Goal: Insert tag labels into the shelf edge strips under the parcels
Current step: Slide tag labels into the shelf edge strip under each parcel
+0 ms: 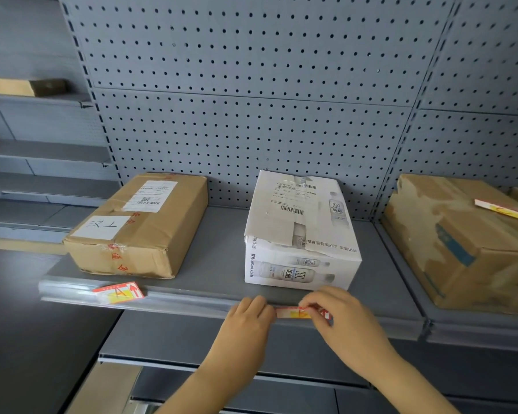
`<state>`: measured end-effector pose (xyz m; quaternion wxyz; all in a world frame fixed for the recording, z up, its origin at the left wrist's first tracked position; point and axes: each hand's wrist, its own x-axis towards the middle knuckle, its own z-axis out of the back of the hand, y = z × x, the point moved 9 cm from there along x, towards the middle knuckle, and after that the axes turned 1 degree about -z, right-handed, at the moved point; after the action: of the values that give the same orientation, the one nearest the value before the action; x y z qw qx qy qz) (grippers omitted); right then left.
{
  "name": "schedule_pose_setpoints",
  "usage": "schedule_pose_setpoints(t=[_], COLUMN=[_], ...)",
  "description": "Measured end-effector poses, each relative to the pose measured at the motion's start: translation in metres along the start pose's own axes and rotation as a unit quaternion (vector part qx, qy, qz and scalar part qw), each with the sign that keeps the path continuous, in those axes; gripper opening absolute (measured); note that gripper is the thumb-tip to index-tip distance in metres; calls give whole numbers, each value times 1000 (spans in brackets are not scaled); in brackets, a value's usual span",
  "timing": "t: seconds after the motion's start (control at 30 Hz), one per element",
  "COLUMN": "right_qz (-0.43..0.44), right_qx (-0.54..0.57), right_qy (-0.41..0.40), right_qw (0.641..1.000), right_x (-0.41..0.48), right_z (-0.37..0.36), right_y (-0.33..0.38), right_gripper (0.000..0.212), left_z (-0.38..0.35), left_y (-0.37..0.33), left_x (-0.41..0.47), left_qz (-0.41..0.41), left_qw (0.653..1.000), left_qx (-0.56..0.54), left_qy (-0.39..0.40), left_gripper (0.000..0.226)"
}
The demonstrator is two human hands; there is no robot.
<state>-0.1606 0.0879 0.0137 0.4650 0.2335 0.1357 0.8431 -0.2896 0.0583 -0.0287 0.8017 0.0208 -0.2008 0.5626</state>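
Observation:
A red, yellow and white tag label point(293, 312) lies along the clear shelf edge strip point(186, 300), just below the white parcel point(302, 234). My left hand point(248, 321) pinches its left end and my right hand point(341, 315) pinches its right end. Whether the label sits inside the strip cannot be told. Another tag label point(120, 291) sits tilted in the strip under the brown parcel point(138, 225) on the left. A third tag label point(504, 211) rests on top of the large brown parcel point(467, 246) on the neighbouring shelf to the right.
A grey pegboard wall point(251, 100) backs the shelf. Lower grey shelves point(251, 369) jut out beneath my arms. More shelving at the far left carries a small brown box point(27, 86).

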Motion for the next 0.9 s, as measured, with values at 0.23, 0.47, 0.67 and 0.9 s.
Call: schedule_pose_setpoints(t=[0.23,0.47,0.67,0.9], right_qz=[37,51,64,91], right_qx=[-56,-141,-211,-206], right_qy=[3,42,38,47], right_qw=[998,988,975,973], right_x=[10,13,11,14], right_z=[-18,-32,-32,-34], right_y=[11,21,32,31], right_gripper=[12,18,44,47], left_z=[6,7,11,12], left_y=[3,2,1,0], left_x=[2,-2,-5,-12], left_qz=[4,0,3,15], left_qw=[1000,1000,1000,1000], left_qx=[7,6,4,-11], left_qy=[4,0,-9,-5], left_gripper=[39,36,36,51])
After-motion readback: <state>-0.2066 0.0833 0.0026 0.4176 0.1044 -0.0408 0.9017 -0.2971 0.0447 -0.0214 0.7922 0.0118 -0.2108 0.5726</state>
